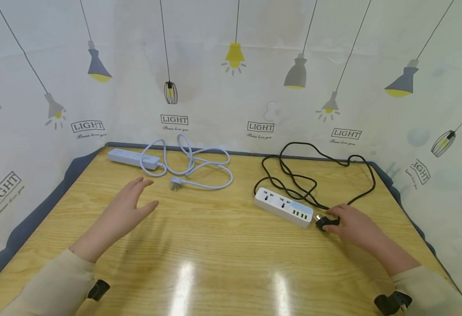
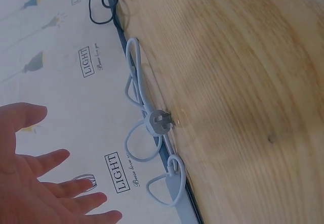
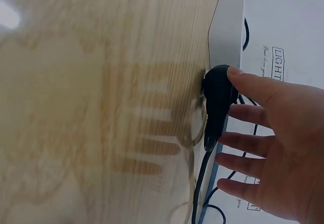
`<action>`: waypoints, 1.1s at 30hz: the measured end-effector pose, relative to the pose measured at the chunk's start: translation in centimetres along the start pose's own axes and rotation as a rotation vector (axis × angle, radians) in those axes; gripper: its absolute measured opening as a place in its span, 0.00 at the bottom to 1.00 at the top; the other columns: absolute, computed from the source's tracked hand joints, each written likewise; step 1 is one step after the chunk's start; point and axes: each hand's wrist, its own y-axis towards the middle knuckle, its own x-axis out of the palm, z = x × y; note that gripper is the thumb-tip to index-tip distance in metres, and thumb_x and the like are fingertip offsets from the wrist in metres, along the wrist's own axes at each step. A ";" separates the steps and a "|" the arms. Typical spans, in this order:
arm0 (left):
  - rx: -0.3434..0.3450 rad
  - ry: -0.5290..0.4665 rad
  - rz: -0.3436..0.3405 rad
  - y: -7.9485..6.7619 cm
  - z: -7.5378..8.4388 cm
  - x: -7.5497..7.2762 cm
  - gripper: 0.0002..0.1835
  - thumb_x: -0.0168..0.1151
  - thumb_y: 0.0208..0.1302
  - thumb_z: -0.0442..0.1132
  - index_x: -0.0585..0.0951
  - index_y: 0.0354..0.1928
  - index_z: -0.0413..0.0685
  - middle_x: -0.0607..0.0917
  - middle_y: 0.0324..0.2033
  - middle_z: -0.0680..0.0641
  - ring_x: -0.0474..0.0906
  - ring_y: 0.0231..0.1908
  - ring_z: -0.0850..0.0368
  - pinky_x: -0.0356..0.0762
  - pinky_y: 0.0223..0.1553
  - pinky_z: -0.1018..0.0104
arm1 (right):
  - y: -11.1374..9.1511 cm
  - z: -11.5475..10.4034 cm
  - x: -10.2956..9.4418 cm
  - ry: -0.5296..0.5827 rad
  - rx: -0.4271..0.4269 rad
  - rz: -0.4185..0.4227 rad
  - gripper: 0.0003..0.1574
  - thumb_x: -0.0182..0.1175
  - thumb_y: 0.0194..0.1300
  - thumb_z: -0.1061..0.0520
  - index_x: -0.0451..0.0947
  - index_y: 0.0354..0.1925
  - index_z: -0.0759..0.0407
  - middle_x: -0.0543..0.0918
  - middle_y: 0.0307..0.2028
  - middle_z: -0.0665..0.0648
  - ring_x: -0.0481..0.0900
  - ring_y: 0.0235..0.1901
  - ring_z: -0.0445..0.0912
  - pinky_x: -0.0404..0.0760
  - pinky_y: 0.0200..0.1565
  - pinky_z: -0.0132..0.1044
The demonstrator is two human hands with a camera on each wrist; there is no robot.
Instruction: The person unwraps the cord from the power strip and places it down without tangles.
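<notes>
My right hand (image 1: 357, 226) pinches a black power plug (image 1: 324, 223) between thumb and fingers, its pins pointing at the end of a white power strip (image 1: 284, 206). In the right wrist view, the thumb lies on the plug (image 3: 218, 97) and the other fingers reach along its side. The strip has sockets, several USB ports and a black cord (image 1: 313, 182) looped behind it. My left hand (image 1: 122, 210) hovers with spread fingers, holding nothing. Beyond it lie a pale blue-white power strip (image 1: 132, 158), its coiled cord (image 1: 211, 163) and its plug (image 1: 176, 182).
The wooden table (image 1: 215, 245) has a dark edge strip along the back and sides. Behind it hangs a white curtain (image 1: 215, 101) printed with lamps and the word LIGHT. Light reflects off the table's near part.
</notes>
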 end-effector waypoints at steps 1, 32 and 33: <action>-0.002 0.001 -0.002 0.0 0.0 0.0 0.35 0.57 0.70 0.47 0.60 0.71 0.34 0.52 0.70 0.26 0.50 0.67 0.27 0.52 0.62 0.30 | 0.1 0.1 0.0 0.001 0.005 -0.001 0.35 0.68 0.61 0.44 0.76 0.55 0.70 0.75 0.53 0.73 0.73 0.52 0.69 0.74 0.49 0.62; 0.058 0.115 0.028 1.5 0.5 0.4 0.44 0.59 0.68 0.50 0.50 0.75 0.36 0.55 0.70 0.29 0.51 0.69 0.30 0.51 0.65 0.35 | -1.3 -2.5 -4.2 -0.109 -0.076 0.139 0.47 0.64 0.63 0.38 0.64 0.69 0.63 0.66 0.62 0.74 0.66 0.58 0.71 0.69 0.51 0.68; 0.071 0.138 0.044 1.6 0.5 0.3 0.44 0.60 0.68 0.50 0.50 0.75 0.36 0.55 0.71 0.29 0.50 0.69 0.29 0.51 0.65 0.34 | -1.4 -2.5 -4.5 -0.121 -0.081 0.151 0.49 0.64 0.62 0.37 0.63 0.69 0.62 0.65 0.63 0.74 0.66 0.58 0.71 0.68 0.51 0.69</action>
